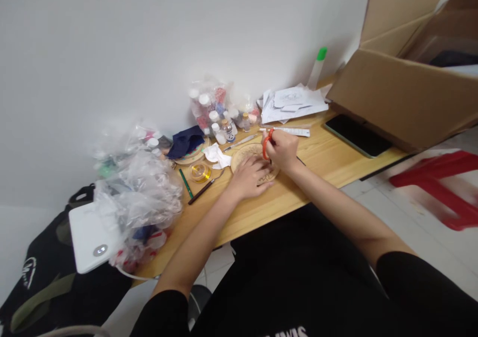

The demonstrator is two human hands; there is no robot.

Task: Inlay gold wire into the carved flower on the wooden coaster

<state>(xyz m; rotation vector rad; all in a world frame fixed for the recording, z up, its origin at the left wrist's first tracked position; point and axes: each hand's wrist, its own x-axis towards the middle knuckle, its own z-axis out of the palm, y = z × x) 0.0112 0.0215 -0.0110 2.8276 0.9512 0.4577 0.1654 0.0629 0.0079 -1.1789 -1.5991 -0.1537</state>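
My right hand (284, 151) is closed around the orange-red handles of a pair of scissors (266, 145), which point down at a round wooden-coloured disc (242, 154). The blades are mostly hidden behind my fingers. Dark line patterns show on the disc's face. My left hand (249, 176) lies flat across the disc with its fingers stretched out, pressing it on the table. Left of the disc are a crumpled white tissue (215, 154), a clear round container of yellow material (200, 173), a dark-handled tool (201, 191) and a green pencil (185, 183).
Bags of small bottles (212, 103) stand against the wall. Crumpled plastic bags (144, 187) cover the table's left end beside a white device (93, 240). Papers (291, 103), a phone (357, 135) and an open cardboard box (403, 93) occupy the right; a red stool (436, 177) stands below.
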